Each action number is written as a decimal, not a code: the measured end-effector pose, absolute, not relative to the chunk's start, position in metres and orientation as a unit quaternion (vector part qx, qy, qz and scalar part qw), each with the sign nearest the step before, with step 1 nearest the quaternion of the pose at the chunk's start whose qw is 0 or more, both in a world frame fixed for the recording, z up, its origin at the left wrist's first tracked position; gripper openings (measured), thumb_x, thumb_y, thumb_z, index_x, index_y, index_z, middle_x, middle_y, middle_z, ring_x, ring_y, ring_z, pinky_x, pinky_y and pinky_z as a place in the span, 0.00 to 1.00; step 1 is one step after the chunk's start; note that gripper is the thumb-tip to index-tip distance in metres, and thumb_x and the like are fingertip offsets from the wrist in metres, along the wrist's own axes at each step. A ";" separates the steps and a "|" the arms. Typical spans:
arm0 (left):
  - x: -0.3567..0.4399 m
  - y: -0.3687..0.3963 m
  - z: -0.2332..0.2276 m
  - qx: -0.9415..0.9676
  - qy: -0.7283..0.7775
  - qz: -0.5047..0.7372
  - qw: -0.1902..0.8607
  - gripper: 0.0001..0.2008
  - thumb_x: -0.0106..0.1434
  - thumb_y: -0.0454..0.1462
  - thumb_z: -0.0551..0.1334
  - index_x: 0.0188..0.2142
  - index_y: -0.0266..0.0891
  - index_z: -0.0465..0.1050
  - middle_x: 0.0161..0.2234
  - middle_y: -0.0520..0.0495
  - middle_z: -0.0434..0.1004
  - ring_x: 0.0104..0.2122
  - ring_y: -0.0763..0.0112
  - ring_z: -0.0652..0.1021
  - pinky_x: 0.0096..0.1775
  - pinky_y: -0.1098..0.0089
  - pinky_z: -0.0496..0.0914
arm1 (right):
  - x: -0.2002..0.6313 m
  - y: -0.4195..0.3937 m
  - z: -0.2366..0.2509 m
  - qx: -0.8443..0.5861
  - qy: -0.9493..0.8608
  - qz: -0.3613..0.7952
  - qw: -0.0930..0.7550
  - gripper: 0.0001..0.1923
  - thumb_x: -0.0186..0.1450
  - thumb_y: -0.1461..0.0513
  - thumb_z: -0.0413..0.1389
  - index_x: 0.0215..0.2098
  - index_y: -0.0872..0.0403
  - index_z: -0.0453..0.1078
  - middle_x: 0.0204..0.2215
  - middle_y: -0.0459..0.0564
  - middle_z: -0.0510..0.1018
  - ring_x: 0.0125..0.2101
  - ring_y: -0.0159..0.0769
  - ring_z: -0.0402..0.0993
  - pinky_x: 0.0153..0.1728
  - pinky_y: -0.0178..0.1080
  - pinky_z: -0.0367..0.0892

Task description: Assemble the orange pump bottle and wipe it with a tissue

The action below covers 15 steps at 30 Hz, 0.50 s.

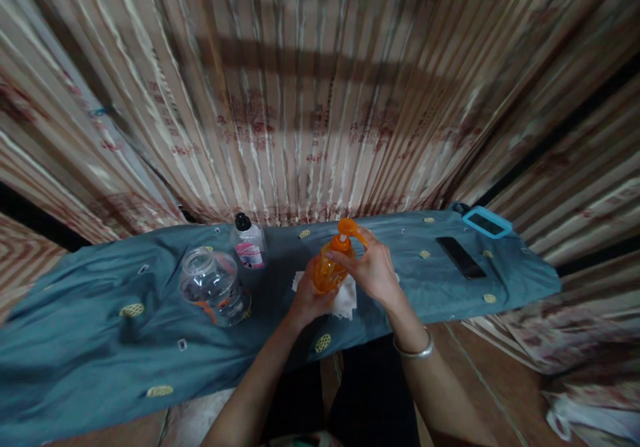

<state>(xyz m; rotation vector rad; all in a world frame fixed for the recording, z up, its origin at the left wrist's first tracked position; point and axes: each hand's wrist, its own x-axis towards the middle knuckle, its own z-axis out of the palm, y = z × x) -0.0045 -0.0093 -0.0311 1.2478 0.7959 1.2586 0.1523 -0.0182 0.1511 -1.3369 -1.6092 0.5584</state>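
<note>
An orange pump bottle (pixel 327 275), see-through with an orange pump head, is held between both hands over the cloth-covered table. My left hand (pixel 307 298) wraps round the lower part of its body from the left. At the neck, my right hand (pixel 374 265) grips from the right, its fingers bent by the collar and the pump's spout. Under the bottle lies a white tissue (pixel 345 300), partly hidden by the hands. To the left stand a clear wide-mouthed plastic jar (pixel 213 287) without a lid and a clear bottle (pixel 249 243) with a black cap and pink label.
A black phone (pixel 461 257) lies flat at the right. Beyond it, near the far right corner, is a light-blue-framed object (pixel 487 223). The teal cloth (pixel 95 340) drapes over the narrow table, and a striped curtain (pixel 310 100) hangs behind it.
</note>
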 end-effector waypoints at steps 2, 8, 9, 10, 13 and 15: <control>-0.005 -0.010 -0.029 0.530 0.337 0.534 0.566 0.45 0.55 0.57 0.84 0.66 0.49 0.73 0.62 0.37 0.86 0.62 0.37 0.86 0.66 0.37 0.80 | 0.159 -0.017 0.155 -0.513 -0.682 0.261 0.450 0.42 0.63 0.32 0.68 0.57 0.56 0.82 0.55 0.64 0.91 0.56 0.58 0.89 0.61 0.60 0.79; -0.002 -0.010 -0.028 0.521 0.340 0.542 0.565 0.47 0.53 0.59 0.85 0.66 0.49 0.73 0.62 0.38 0.86 0.61 0.38 0.86 0.65 0.40 0.80 | 0.161 -0.015 0.151 -0.512 -0.685 0.260 0.449 0.38 0.66 0.30 0.65 0.49 0.54 0.84 0.50 0.62 0.91 0.52 0.53 0.89 0.60 0.59 0.79; -0.002 -0.010 -0.029 0.521 0.342 0.544 0.562 0.47 0.53 0.59 0.85 0.66 0.49 0.72 0.62 0.38 0.86 0.61 0.39 0.86 0.66 0.40 0.80 | 0.159 -0.016 0.148 -0.527 -0.674 0.243 0.457 0.37 0.66 0.30 0.66 0.49 0.54 0.83 0.52 0.64 0.91 0.54 0.54 0.89 0.62 0.61 0.78; -0.002 -0.010 -0.029 0.521 0.343 0.546 0.560 0.47 0.54 0.58 0.85 0.67 0.49 0.72 0.63 0.38 0.86 0.62 0.39 0.86 0.66 0.40 0.80 | 0.156 -0.016 0.145 -0.540 -0.664 0.227 0.465 0.37 0.66 0.31 0.67 0.48 0.53 0.83 0.54 0.66 0.90 0.57 0.56 0.87 0.64 0.62 0.77; -0.002 -0.009 -0.031 0.523 0.342 0.544 0.559 0.47 0.55 0.56 0.85 0.67 0.48 0.70 0.65 0.37 0.85 0.63 0.39 0.85 0.68 0.38 0.78 | 0.153 -0.018 0.143 -0.547 -0.657 0.208 0.474 0.34 0.66 0.32 0.68 0.48 0.52 0.82 0.56 0.66 0.89 0.61 0.58 0.85 0.65 0.61 0.76; -0.003 -0.009 -0.031 0.525 0.340 0.544 0.559 0.48 0.55 0.57 0.84 0.67 0.47 0.70 0.64 0.37 0.84 0.63 0.38 0.85 0.68 0.35 0.77 | 0.156 -0.019 0.145 -0.531 -0.671 0.221 0.468 0.35 0.66 0.33 0.68 0.52 0.53 0.82 0.52 0.61 0.91 0.53 0.54 0.88 0.58 0.57 0.79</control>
